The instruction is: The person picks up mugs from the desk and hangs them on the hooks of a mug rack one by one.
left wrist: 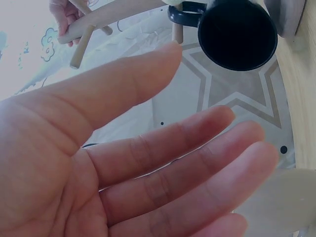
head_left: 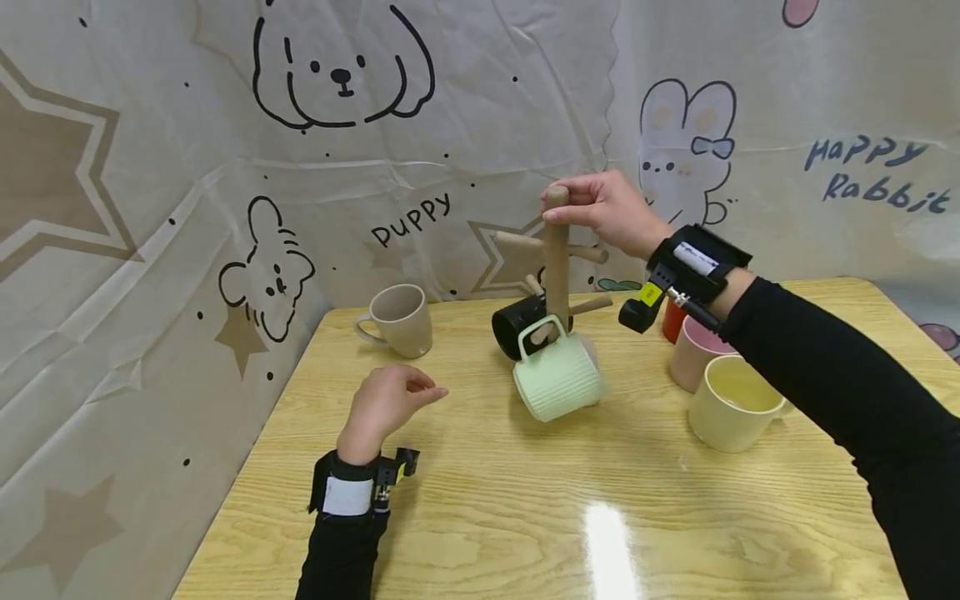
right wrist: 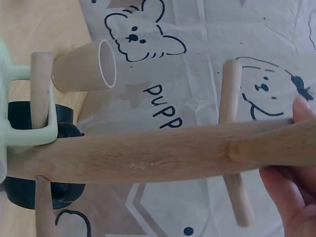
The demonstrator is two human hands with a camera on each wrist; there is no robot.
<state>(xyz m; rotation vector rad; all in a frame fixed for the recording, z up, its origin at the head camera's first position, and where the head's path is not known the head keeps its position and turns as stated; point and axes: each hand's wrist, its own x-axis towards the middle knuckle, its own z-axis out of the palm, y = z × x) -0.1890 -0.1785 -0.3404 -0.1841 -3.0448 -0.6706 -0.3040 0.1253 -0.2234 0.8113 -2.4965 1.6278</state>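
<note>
Near the surface's (head_left: 487, 517) far edge, your right hand (head_left: 609, 210) pinches the wooden rack's (head_left: 556, 271) top; your left hand (head_left: 384, 407), fingers relaxed, is empty.

Carrying the front mug (head_left: 558, 382) on a low peg (right wrist: 40, 94) of the mug rack (head_left: 556, 271), ahead of the rear mug (head_left: 510, 329). Keeping a lone mug (head_left: 408, 323) on the table (head_left: 487, 483) to the left. Lining up near cup (head_left: 716, 421), middle cup (head_left: 688, 367), far cup (head_left: 672, 323) along the right.
</note>
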